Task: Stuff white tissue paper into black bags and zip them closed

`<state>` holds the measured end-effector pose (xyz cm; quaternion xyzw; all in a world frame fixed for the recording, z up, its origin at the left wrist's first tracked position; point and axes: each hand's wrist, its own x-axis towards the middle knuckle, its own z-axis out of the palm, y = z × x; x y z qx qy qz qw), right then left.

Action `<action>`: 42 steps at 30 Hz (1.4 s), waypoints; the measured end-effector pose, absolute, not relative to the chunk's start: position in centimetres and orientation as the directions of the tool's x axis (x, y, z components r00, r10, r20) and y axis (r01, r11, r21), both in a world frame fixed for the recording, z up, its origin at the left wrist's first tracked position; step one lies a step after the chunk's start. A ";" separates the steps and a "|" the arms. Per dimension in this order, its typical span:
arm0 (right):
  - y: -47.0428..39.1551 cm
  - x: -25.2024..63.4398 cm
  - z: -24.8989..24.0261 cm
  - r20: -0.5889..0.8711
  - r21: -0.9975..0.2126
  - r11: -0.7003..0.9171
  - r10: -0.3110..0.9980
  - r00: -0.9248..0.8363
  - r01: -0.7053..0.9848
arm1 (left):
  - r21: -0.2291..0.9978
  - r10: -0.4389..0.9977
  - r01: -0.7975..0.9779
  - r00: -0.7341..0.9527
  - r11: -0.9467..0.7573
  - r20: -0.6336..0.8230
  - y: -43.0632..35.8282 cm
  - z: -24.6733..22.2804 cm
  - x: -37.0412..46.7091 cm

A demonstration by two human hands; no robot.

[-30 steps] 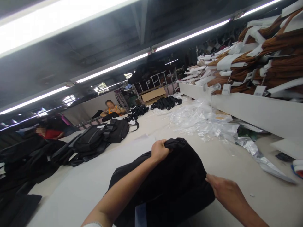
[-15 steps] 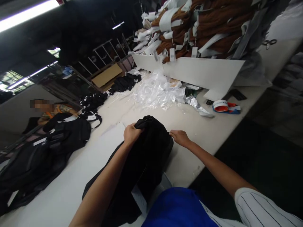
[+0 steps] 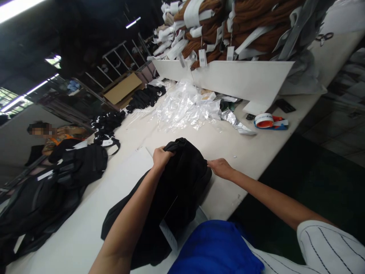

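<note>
A bulky black cloth item [image 3: 182,190] stands bunched in front of me at the table edge; I cannot tell whether it is a garment or a bag. At its top left, my left hand [image 3: 162,158] is closed on a fold. My right hand [image 3: 221,168] pinches its right edge between thumb and fingers. A white paper label [image 3: 169,235] hangs from its lower part, near my blue apron [image 3: 215,249]. Part of the item's left side is hidden behind my left forearm.
More black items [image 3: 57,186] with labels lie at left, beside another person [image 3: 64,137]. Crumpled clear plastic bags [image 3: 185,106] lie ahead. A tape dispenser [image 3: 269,121] sits at right, before a white board [image 3: 239,82] and stacked brown garments [image 3: 262,30]. Scissors [image 3: 324,37] lie farther back.
My view has shifted slightly, so the background sits higher and further left. Both hands keep their hold on the black cloth item, with my right hand slightly further right.
</note>
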<state>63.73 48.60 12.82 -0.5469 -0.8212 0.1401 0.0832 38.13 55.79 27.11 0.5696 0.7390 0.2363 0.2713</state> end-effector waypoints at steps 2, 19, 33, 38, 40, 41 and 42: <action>48.4 63.1 11.9 0.012 -0.336 0.305 0.947 -0.320 0.891 | 0.617 0.977 0.758 -0.183 0.211 -0.109 55.0 27.1 38.7; 47.0 63.8 12.0 -0.019 -0.281 0.301 0.947 -0.319 0.911 | 0.545 0.983 0.820 -0.177 0.175 -0.048 53.6 26.7 39.9; 48.7 63.7 11.7 -0.077 -0.278 0.292 0.943 -0.324 0.915 | 0.447 0.997 0.893 -0.073 0.058 0.017 50.4 27.1 42.1; 47.8 63.5 11.9 -0.061 -0.258 0.314 0.939 -0.339 0.914 | 0.435 0.991 0.894 -0.130 0.103 0.031 51.1 26.5 41.9; 46.8 63.2 12.0 -0.062 -0.234 0.330 0.934 -0.353 0.914 | 0.454 0.989 0.884 -0.142 0.112 0.032 51.6 26.2 41.7; 46.4 63.1 12.0 -0.067 -0.229 0.339 0.929 -0.363 0.912 | 0.460 0.988 0.880 -0.148 0.116 0.033 51.8 26.1 41.6; 46.0 63.0 11.9 -0.071 -0.231 0.337 0.930 -0.361 0.913 | 0.464 0.987 0.878 -0.155 0.122 0.032 52.0 26.0 41.5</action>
